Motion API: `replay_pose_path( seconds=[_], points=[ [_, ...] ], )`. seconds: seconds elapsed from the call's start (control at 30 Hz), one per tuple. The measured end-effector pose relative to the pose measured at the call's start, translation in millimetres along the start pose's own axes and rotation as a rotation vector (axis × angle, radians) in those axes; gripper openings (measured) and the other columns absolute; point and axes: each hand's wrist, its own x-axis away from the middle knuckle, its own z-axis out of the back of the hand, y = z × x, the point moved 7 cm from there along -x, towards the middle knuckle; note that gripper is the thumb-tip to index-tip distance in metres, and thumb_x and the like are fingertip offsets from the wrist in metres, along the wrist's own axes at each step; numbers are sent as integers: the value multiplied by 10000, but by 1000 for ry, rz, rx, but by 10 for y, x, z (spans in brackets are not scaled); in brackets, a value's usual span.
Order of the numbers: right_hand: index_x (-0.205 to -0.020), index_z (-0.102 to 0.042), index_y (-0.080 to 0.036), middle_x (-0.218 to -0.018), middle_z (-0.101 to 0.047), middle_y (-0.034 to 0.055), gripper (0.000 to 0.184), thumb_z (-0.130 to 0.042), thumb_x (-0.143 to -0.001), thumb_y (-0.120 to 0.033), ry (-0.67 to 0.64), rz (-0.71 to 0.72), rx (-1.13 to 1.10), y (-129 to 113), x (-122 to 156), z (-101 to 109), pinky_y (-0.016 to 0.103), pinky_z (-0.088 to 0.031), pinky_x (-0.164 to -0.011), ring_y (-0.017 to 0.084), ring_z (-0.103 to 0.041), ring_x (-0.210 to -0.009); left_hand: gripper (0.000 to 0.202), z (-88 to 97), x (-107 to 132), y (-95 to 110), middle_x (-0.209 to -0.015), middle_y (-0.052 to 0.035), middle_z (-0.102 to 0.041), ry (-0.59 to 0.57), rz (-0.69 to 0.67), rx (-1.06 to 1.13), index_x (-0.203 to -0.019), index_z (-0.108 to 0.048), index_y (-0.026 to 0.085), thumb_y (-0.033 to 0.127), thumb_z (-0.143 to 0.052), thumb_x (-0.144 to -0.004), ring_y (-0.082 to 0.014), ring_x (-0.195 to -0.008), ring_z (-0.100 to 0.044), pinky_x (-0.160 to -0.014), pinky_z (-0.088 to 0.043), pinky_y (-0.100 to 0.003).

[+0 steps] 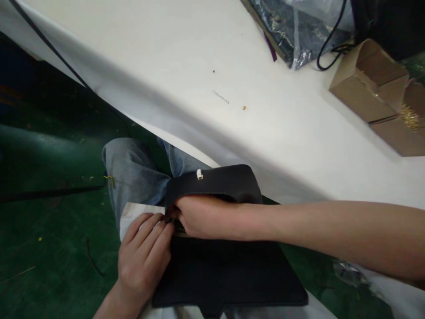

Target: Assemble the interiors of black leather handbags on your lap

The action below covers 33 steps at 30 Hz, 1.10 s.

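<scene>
A black handbag (229,274) with its flap hanging open lies across my lap. On its upright front panel sits a small gold clasp with a white cover (199,174). My left hand (144,254) is closed on the bag's left edge, fingers bent and fingertips pressed at the corner of the opening. Reaching in from the right, my right hand (194,215) is inside the mouth of the bag. Its fingers are curled at the same left corner, close to the left fingertips; what they pinch is hidden. White cloth or paper (141,209) shows behind the left hand.
A white-covered table (186,57) runs beyond my knees, with a small gold piece (244,108) and a dark speck on it. Cardboard boxes (365,84), one holding gold bits, stand at right. A plastic-wrapped stack (282,31) and black cord lie behind.
</scene>
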Motion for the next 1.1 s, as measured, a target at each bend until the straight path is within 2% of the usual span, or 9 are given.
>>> replay_pose_path(
  seconds=[0.1,0.2,0.33,0.47,0.6,0.7,0.77,0.9,1.1],
  points=[
    [-1009,-761,-146,-881,-771,76,145,-624,-1018,-101,74,3,-46,-18,105,42,313,-413,-669,173,-591,-699,261,17,-36,-14,-960,-123,-812,17,67,66,-1106,-744,53,-130,-653,-945,-270,-1041,-776,-1114,-574,-487],
    [-995,-764,-148,-862,-768,61,161,-619,-999,-78,113,-15,-82,2,136,73,303,-405,-642,162,-583,-662,259,20,-68,-14,-972,-122,-809,-4,67,69,-1095,-744,64,-125,-639,-953,-266,-1043,-779,-1110,-578,-478],
    [-920,-761,-147,-968,-793,81,208,-603,-994,-33,183,-57,-122,17,141,118,284,-430,-714,166,-622,-763,260,23,-83,-11,-985,-142,-808,-15,45,48,-1103,-741,52,-123,-629,-946,-286,-1055,-785,-1105,-583,-498],
    [-878,-761,-151,-1008,-802,90,202,-634,-1003,-57,216,-46,-180,3,169,140,272,-447,-775,190,-660,-880,244,17,-94,-5,-992,-142,-808,-24,44,34,-1111,-740,53,-99,-610,-970,-286,-1072,-784,-1108,-588,-495],
    [-1001,-809,-153,-1103,-838,106,217,-636,-975,-25,118,-168,-176,120,135,159,258,-480,-782,205,-716,-919,207,-2,-98,15,-1027,-156,-802,-37,-12,20,-1142,-740,34,-49,-590,-1025,-300,-1115,-762,-1127,-579,-504],
    [-971,-826,-130,-968,-847,118,116,-723,-932,-93,0,-267,-134,227,88,199,274,-487,-690,222,-722,-791,182,-22,-78,-1,-1054,-173,-793,-48,-38,38,-1161,-740,11,-23,-602,-1047,-318,-1168,-747,-1167,-562,-517],
    [-903,-827,-126,-847,-830,99,94,-738,-927,-141,-51,-270,-146,253,59,231,270,-476,-629,209,-704,-707,175,-30,-66,-23,-1061,-172,-790,-57,-43,44,-1155,-741,13,-20,-603,-1052,-317,-1185,-744,-1182,-558,-514],
    [-827,-814,-118,-740,-797,73,195,-676,-958,-159,-143,-267,-154,287,32,211,240,-442,-549,169,-663,-618,173,-21,-71,-28,-1049,-170,-789,-68,-77,48,-1136,-741,14,8,-577,-1081,-315,-1160,-747,-1153,-571,-511],
    [-824,-801,-118,-687,-752,37,150,-721,-943,-163,-173,-164,-108,300,-49,159,242,-437,-563,157,-619,-625,194,-13,-98,-31,-1057,-171,-790,-88,-105,72,-1161,-734,8,29,-551,-1101,-315,-1168,-730,-1166,-555,-518]
  ],
)
